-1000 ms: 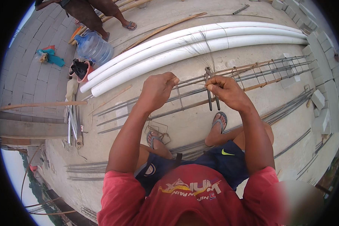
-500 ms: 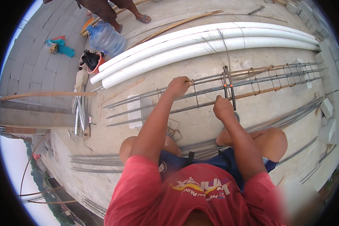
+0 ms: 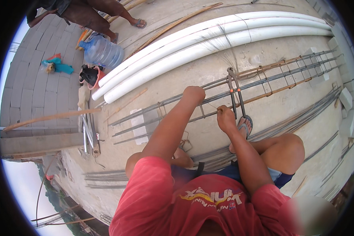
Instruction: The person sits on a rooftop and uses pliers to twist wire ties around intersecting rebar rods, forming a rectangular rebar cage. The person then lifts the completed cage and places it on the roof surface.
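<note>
A long rebar cage (image 3: 290, 73), made of several bars with bent stirrups, stretches across in front of me. My left hand (image 3: 194, 95) is closed in a fist at its far bar, over a stirrup (image 3: 202, 111); whatever lies inside the fingers is hidden. Lower and to the right, my right hand (image 3: 226, 118) pinches a thin tie wire (image 3: 212, 106) that runs back toward the stirrup. Just right of that hand, dark pincers (image 3: 235, 94) with orange bands rest across the bars, jaws at the far side and handles toward my sandalled foot (image 3: 244, 126).
White pipes (image 3: 177, 51) lie beyond the cage, with loose wires (image 3: 226, 37) on them. A white block (image 3: 139, 126) sits under the cage's left end. Loose rebar (image 3: 295, 116) runs near my feet. Upper left are a blue water jug (image 3: 104, 51) and a standing person's legs (image 3: 96, 15).
My left hand has turned over and shifted right along the cage, now covering the stirrup's top. My right hand has come slightly left and nearer me. The view has tilted a little.
</note>
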`<state>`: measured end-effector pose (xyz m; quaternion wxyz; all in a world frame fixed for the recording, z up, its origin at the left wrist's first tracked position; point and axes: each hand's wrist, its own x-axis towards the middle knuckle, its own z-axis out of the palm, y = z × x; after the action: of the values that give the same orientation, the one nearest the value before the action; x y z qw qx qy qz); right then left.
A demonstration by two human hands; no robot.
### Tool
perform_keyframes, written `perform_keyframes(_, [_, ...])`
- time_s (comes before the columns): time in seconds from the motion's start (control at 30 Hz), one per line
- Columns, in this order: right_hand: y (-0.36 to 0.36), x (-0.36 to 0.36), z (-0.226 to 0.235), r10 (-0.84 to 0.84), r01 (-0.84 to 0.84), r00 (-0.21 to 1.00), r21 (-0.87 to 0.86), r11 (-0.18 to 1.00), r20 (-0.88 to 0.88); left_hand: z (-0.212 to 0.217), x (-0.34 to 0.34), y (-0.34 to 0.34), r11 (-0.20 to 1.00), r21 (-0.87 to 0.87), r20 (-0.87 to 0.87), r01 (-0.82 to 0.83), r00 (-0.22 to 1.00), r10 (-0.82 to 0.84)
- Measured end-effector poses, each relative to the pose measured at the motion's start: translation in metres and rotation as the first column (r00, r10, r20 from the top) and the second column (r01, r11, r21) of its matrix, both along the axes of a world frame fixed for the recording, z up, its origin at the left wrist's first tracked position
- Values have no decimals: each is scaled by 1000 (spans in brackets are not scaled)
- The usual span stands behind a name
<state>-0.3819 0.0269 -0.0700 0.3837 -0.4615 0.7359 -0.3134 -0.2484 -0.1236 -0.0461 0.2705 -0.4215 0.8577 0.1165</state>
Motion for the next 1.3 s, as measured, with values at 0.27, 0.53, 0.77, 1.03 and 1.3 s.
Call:
perform_keyframes(0.27, [-4, 3, 4, 79, -73, 996, 117, 990, -42, 7, -10, 5, 996, -84, -146, -9, 989, -4])
perform_keyframes(0.53, [-39, 27, 12, 200, -176, 976, 219, 960, -89, 22, 15, 25, 906, 56, -588, -420, 720, 369])
perform_keyframes(0.77, [-51, 43, 14, 360, -309, 913, 254, 917, -189, 9, 46, 44, 695, 425, -703, -580, 272, 657])
perform_keyframes(1.03, [-62, 40, 5, 433, -385, 885, 257, 887, -168, 0, 59, 52, 692, 524, -719, -496, 178, 672])
perform_keyframes(1.3, [-66, 42, -4, 383, -338, 891, 210, 918, -242, -4, 69, 63, 706, 554, -722, -442, 167, 671])
